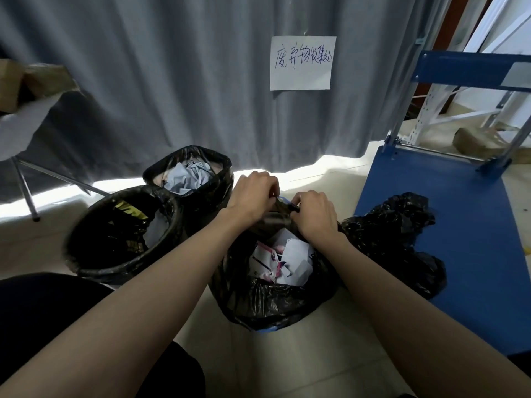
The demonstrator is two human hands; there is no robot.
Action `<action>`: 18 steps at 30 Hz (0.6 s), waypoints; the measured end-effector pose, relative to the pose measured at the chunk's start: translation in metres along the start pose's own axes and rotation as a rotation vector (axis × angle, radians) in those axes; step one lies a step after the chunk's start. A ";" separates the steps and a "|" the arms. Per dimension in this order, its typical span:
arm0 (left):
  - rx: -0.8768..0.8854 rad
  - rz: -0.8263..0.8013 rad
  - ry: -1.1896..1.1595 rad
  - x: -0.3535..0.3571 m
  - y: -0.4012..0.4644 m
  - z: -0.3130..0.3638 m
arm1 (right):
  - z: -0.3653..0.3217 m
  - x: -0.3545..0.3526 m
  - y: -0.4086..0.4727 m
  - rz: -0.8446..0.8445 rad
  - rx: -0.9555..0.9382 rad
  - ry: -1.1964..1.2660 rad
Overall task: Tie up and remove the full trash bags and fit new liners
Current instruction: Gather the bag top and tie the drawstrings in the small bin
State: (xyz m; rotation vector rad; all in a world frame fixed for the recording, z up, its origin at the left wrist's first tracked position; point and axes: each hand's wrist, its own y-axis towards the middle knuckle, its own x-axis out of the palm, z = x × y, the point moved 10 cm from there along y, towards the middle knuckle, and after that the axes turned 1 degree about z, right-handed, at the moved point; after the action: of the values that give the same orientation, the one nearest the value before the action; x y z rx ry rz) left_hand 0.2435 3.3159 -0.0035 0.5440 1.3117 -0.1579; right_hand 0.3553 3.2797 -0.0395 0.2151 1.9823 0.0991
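A black trash bag (267, 300) full of crumpled paper stands on the floor in front of me, over a blue bin of which only slivers show. My left hand (253, 196) and my right hand (314, 215) both pinch the bag's far rim, gathered between them above the paper. To the left stands a round bin with a black liner (120, 234), holding some paper and a yellow-marked wrapper. Behind it a third black-lined bin (191, 175) brims with pale crumpled paper.
A blue platform cart (465, 231) lies on the right with a crumpled black bag (402, 237) on its near left edge. A grey curtain (172, 81) with a handwritten paper sign (303, 63) hangs behind. A chair leg (27, 191) stands at the left.
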 end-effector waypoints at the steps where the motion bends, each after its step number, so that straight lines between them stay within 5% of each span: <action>1: 0.016 -0.016 -0.007 0.002 -0.001 0.002 | 0.002 0.001 0.001 0.002 0.017 0.008; 10: 0.107 0.026 -0.013 -0.005 -0.001 0.021 | 0.000 0.001 0.010 0.103 0.000 0.042; 18: 0.071 0.144 -0.250 -0.026 0.005 0.023 | 0.024 0.012 0.013 0.063 0.071 0.088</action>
State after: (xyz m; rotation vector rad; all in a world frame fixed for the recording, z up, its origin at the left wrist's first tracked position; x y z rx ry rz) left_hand 0.2581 3.3043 0.0262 0.6555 1.0238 -0.1484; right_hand 0.3738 3.2945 -0.0581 0.3242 2.0685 0.0801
